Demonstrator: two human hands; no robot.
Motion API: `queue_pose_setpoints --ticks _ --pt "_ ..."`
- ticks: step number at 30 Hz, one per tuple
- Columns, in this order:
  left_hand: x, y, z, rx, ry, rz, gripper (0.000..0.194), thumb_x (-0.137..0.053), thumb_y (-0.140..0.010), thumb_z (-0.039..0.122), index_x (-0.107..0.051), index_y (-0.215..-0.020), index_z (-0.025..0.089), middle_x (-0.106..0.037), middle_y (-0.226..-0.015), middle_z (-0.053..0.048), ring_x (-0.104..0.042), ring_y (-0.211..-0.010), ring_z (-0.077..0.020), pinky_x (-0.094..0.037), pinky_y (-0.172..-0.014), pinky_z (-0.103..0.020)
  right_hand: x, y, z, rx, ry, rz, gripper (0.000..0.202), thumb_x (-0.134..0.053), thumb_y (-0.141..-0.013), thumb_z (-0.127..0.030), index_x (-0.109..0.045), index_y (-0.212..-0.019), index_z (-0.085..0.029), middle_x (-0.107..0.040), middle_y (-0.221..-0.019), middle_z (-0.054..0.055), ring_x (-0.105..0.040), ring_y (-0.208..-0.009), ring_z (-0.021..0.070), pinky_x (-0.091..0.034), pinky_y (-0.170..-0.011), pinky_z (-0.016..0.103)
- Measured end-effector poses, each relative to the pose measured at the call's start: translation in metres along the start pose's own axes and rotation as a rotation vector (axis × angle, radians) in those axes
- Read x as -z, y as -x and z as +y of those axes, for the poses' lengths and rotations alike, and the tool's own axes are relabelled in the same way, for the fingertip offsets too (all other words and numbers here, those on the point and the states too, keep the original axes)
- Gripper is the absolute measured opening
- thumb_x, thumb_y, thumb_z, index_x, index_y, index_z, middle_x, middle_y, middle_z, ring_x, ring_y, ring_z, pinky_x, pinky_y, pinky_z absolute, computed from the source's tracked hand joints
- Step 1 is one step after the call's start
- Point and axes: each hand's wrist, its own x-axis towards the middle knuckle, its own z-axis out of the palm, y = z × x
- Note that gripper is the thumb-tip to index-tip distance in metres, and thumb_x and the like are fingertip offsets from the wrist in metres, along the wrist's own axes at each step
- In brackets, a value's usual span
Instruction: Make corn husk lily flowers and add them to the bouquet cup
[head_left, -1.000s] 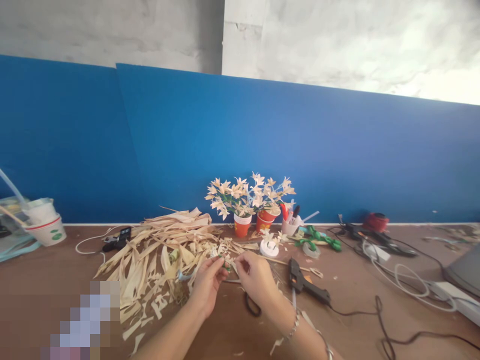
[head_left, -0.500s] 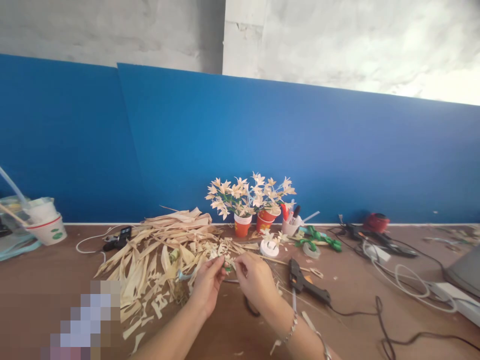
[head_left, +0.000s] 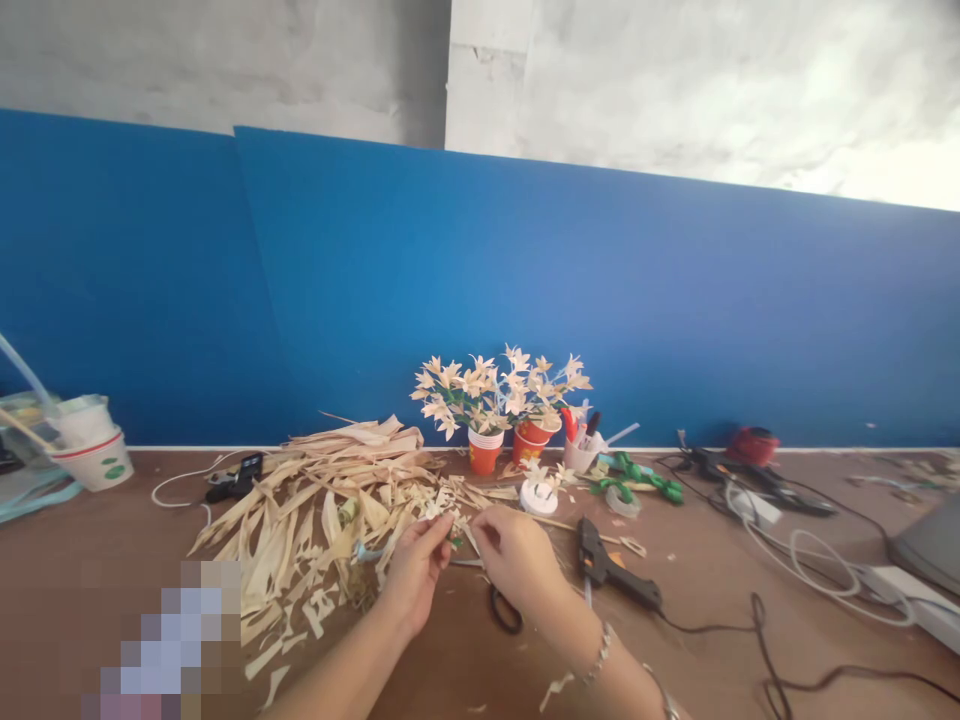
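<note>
My left hand (head_left: 417,572) is closed in a pinch, thumb against finger, on a small pale husk flower (head_left: 435,508) with a bit of green showing at the fingertips. Close by on its right, my right hand (head_left: 516,558) has its thumb and fingers drawn together. What it grips, if anything, is too small to make out. Under the right hand a dark scissors handle (head_left: 505,612) shows on the table. A heap of dry corn husks (head_left: 352,450) with cut scraps lies to the left and behind my left hand.
Husk flowers stand in red paper cups (head_left: 485,455) at the back. A white lid (head_left: 538,497) holds more flowers, near green ribbon (head_left: 660,485). A black glue gun (head_left: 611,568) and its cord lie right of my hands. A white cup (head_left: 97,460) stands far left.
My right hand has shifted slightly and its forearm has swung outward to the right, uncovering more of the scissors handle. The left hand is almost still.
</note>
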Motion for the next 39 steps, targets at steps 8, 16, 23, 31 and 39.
queue_pose_setpoints --ticks 8,16,23,31,39 --pt "0.006 -0.013 0.014 0.074 0.237 0.242 0.012 -0.057 -0.079 0.004 -0.055 -0.069 0.012 -0.051 -0.055 0.004 -0.042 -0.036 -0.0008 -0.029 -0.03 -0.01 0.029 0.015 -0.034 0.485 0.007 -0.072 0.017 -0.044 -0.083 -0.014 -0.059 -0.08 -0.019 -0.061 -0.078 0.005 -0.053 -0.074 0.0172 -0.038 -0.068 0.027" --pt "-0.004 -0.004 0.011 0.231 0.237 0.222 0.015 -0.056 -0.082 0.011 -0.049 -0.069 0.014 -0.049 -0.055 0.005 -0.038 -0.032 0.0006 -0.02 -0.026 -0.009 -0.004 0.002 -0.002 0.11 0.004 -0.003 0.016 -0.048 -0.078 -0.01 -0.061 -0.085 -0.017 -0.064 -0.084 0.006 -0.059 -0.08 0.0192 -0.042 -0.07 0.027" --pt "-0.013 0.005 0.01 0.436 0.221 0.133 0.018 -0.052 -0.085 0.014 -0.05 -0.067 0.013 -0.05 -0.053 0.003 -0.038 -0.03 0.0015 -0.018 -0.026 -0.006 -0.01 -0.008 0.013 0.24 -0.4 0.052 0.016 -0.047 -0.084 -0.014 -0.062 -0.084 -0.018 -0.064 -0.087 0.006 -0.058 -0.085 0.0163 -0.045 -0.078 0.028" --pt "-0.017 0.008 0.008 0.507 0.226 0.124 0.022 -0.047 -0.086 0.012 -0.05 -0.064 0.012 -0.05 -0.051 0.002 -0.038 -0.029 0.0015 -0.018 -0.027 -0.005 -0.015 -0.008 0.016 0.297 -0.504 -0.015 0.016 -0.054 -0.082 -0.015 -0.07 -0.084 -0.018 -0.068 -0.09 0.008 -0.061 -0.088 0.0177 -0.047 -0.081 0.031" --pt "-0.013 0.011 0.004 0.436 -0.084 0.024 0.015 -0.059 -0.075 0.013 -0.056 -0.061 0.011 -0.058 -0.05 -0.001 -0.048 -0.034 -0.0028 -0.029 -0.033 -0.008 -0.008 -0.008 0.017 0.233 -0.244 -0.066 0.023 -0.047 -0.085 -0.016 -0.07 -0.083 -0.019 -0.07 -0.08 0.006 -0.063 -0.079 0.0166 -0.045 -0.075 0.026"
